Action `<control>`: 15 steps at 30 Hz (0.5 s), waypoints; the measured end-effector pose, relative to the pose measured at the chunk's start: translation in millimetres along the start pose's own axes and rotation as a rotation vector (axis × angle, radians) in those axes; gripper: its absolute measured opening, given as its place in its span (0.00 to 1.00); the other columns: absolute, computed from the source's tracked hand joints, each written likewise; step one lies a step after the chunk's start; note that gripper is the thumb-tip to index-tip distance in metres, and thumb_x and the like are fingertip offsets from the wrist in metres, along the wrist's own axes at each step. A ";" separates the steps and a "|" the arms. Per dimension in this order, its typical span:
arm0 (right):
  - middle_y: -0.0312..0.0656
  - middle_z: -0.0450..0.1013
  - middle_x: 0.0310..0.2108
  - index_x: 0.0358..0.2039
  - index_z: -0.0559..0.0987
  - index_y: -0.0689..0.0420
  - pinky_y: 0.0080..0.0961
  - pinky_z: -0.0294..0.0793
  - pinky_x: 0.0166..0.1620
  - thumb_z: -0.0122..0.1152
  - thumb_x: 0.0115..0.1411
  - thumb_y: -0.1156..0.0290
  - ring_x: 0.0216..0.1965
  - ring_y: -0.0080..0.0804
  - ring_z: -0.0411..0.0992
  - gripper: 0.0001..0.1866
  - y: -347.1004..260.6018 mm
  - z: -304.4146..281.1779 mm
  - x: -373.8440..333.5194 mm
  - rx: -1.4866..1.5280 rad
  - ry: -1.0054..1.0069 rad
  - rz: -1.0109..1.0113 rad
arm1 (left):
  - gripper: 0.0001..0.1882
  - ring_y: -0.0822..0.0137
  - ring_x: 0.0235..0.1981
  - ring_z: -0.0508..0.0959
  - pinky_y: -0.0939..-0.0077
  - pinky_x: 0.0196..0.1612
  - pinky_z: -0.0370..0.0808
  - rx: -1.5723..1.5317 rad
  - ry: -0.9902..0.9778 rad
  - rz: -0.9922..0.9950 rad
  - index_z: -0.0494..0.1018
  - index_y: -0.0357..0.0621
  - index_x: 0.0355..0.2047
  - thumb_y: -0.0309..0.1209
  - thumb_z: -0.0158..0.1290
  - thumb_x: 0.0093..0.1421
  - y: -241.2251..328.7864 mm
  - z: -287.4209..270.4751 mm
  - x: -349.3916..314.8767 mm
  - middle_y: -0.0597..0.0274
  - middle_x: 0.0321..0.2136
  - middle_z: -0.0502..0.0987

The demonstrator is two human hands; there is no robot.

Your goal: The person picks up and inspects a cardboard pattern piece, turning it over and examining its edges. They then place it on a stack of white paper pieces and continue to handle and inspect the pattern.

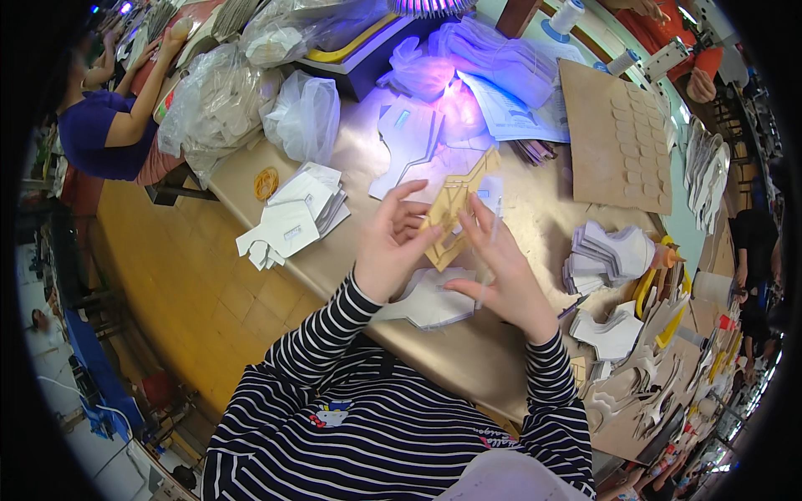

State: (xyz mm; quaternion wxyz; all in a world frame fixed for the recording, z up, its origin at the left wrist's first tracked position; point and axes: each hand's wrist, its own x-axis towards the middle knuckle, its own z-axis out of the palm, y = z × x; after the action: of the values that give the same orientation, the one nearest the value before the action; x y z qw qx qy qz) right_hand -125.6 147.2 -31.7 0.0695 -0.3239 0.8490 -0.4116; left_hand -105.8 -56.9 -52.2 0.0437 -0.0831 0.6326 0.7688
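Note:
A yellow slotted template [458, 200] is raised over the table, tilted. My left hand [394, 242] is closed on its left edge, thumb in front. At the other edge, the fingertips of my right hand [504, 263] touch or nearly touch the template, with fingers and thumb spread apart. A pale, see-through slim strip [494, 225] runs blurred along the right hand; whether that hand grips it is unclear. Beneath my hands lies a white cut piece [433, 299] with a dark edge. Farther back, more white pieces [408, 138] rest under purple light.
Stacked white pieces [288, 219] and orange rubber bands [266, 183] sit left. Plastic bags [219, 104] crowd the far left near a seated person [104, 134]. At right are a brown board [614, 138], grey-white stacks [614, 250] and a dark pen [572, 307]. A lamp [430, 7] shines above.

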 end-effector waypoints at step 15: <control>0.36 0.76 0.39 0.53 0.75 0.66 0.15 0.70 0.43 0.56 0.66 0.75 0.38 0.18 0.70 0.17 11.7 23.9 4.9 0.561 0.407 0.440 | 0.17 0.73 0.44 0.77 0.78 0.49 0.74 -0.268 -0.191 -0.378 0.67 0.35 0.54 0.26 0.51 0.66 -0.7 4.6 -7.3 0.61 0.45 0.76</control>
State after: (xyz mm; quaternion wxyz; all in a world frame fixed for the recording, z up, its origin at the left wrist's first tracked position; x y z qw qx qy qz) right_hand -126.0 133.8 -55.2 0.0722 -0.0154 0.7494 -0.6580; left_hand -98.8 -52.0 -50.7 0.2351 -0.1319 0.4914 0.8282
